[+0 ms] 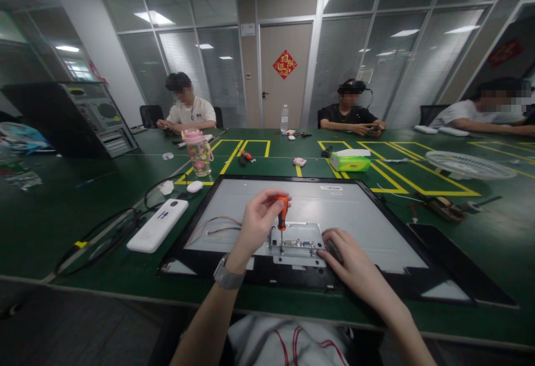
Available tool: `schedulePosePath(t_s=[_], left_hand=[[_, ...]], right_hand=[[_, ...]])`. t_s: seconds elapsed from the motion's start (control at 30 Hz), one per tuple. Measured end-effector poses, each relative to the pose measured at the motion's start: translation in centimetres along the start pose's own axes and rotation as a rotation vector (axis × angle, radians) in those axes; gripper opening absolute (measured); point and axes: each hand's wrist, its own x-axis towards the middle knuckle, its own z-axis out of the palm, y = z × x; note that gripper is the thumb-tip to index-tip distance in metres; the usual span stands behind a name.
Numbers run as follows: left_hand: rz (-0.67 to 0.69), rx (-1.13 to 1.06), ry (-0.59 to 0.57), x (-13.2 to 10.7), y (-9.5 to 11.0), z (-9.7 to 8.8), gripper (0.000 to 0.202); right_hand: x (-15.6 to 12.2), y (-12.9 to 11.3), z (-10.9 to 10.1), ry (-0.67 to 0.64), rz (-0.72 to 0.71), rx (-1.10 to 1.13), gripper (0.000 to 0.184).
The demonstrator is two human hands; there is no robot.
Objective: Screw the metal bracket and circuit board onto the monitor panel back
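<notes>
A monitor panel (368, 215) lies face down on the green table, its metal back up. My left hand (257, 224) is closed round an orange-handled screwdriver (283, 213), held upright with its tip on a small metal bracket plate (297, 243) near the panel's front edge. My right hand (349, 260) rests with fingers spread on the right end of that bracket, holding nothing. Thin coloured wires (213, 228) run across the panel to the left of my left hand.
A white power bank (157, 225) and black cables (104, 232) lie left of the panel. Behind it stand a pink-capped bottle (198, 151), a green tissue pack (350, 161), a white fan (468, 164) and a computer case (83, 115). Three people sit along the far side.
</notes>
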Motion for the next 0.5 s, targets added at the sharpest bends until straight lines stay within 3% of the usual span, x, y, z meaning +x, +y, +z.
schedulePosePath(t_s=[0.13,0.33,0.5], left_hand=[[0.141,0.134,0.086,0.08,-0.21,-0.2,0.009],[0.008,0.058,0.012,-0.2,-0.45,-0.36,0.033],[0.036,0.181,0.035,-0.31,-0.65,-0.18,0.027]], right_hand=[[0.01,-0.09,-0.03,0.01,-0.002,0.002,0.005],[0.02,-0.36,-0.15,0.022,0.001,-0.002,0.005],[0.03,-0.33,-0.16,0.006,0.013,0.005,0.005]])
